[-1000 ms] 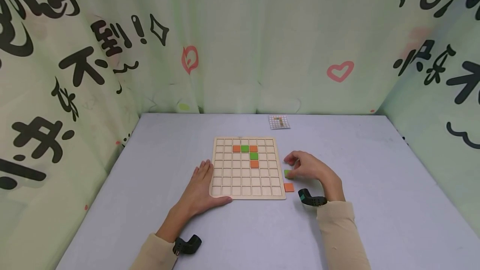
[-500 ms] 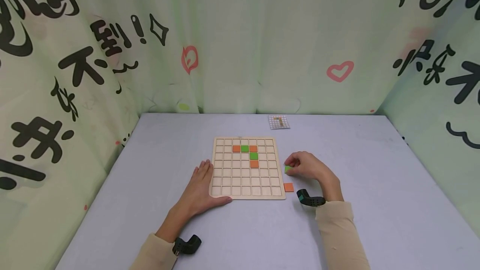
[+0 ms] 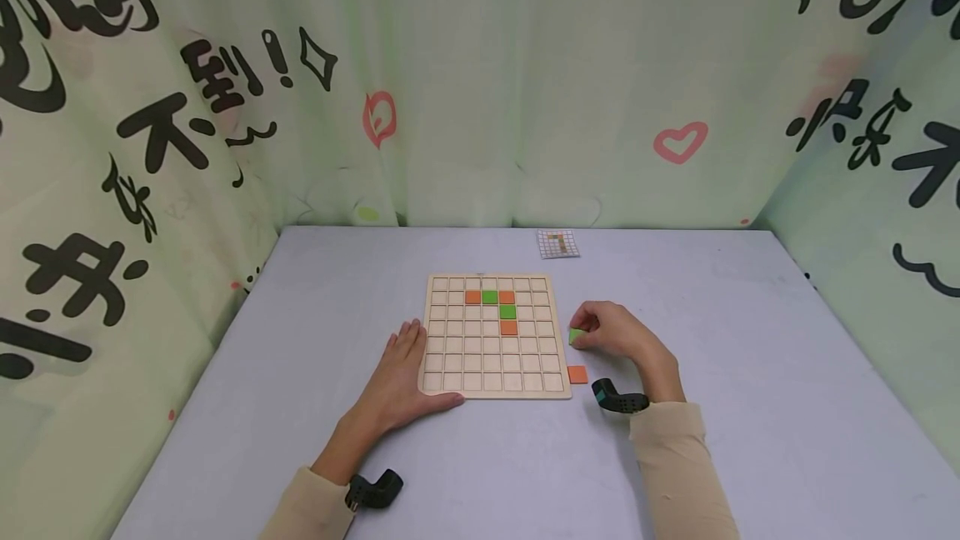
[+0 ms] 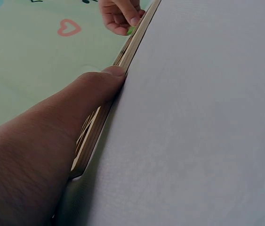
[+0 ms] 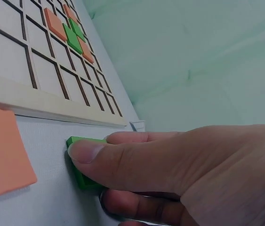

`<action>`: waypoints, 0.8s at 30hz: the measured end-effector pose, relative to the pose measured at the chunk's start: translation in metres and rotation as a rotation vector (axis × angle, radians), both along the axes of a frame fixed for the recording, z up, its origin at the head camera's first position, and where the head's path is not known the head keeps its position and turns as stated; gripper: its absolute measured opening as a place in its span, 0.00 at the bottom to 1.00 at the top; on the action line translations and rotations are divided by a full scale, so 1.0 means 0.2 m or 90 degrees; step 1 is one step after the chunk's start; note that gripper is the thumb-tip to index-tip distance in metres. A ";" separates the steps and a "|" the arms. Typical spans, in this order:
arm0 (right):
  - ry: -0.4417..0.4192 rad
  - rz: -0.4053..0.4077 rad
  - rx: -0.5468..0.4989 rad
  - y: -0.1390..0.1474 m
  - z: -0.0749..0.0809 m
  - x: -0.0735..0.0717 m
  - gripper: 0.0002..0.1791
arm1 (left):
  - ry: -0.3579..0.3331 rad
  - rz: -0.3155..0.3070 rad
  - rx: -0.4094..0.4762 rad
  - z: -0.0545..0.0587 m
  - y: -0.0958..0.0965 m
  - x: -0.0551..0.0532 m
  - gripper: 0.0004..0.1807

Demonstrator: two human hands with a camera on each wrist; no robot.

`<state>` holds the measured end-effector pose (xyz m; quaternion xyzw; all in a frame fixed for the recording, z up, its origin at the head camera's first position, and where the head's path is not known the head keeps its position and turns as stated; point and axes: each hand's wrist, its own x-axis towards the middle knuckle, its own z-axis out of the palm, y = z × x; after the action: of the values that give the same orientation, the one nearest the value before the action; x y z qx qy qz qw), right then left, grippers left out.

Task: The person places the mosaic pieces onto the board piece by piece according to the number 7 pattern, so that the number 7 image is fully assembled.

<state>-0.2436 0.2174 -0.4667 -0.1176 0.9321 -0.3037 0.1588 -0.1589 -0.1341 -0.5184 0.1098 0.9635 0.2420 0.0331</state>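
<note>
My right hand (image 3: 617, 330) pinches a green square tile (image 5: 87, 181) between thumb and fingers, just right of the wooden grid board (image 3: 457, 357). In the right wrist view the tile is tilted up at the table's surface. My left hand (image 3: 397, 377) rests along the board's left side and lower left corner, its fingers straight and its thumb (image 4: 99, 84) against the front edge. Orange and green tiles form a bent line in the board's upper cells, ending in an orange tile (image 3: 508, 327). A loose orange tile (image 3: 577, 375) lies beside the board's lower right edge.
A small card (image 3: 558, 244) printed with a coloured grid pattern lies behind the board near the table's back edge. The white table (image 3: 750, 357) is bordered by pale green curtains (image 3: 465, 107) with black lettering.
My right hand has lifted and tilted the green tile, shifting it slightly away from the loose orange tile. The left hand and board have stayed still.
</note>
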 end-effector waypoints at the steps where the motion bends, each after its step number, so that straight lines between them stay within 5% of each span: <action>1: -0.001 -0.003 0.000 0.00 0.00 0.00 0.12 | 0.000 -0.001 0.000 0.00 0.00 0.00 0.68; 24: -0.005 0.007 -0.009 0.02 0.00 0.00 0.06 | 0.004 -0.003 0.009 0.00 0.00 0.00 0.69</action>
<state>-0.2428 0.2209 -0.4668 -0.1226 0.9288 -0.3095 0.1631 -0.1590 -0.1345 -0.5192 0.1134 0.9616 0.2483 0.0299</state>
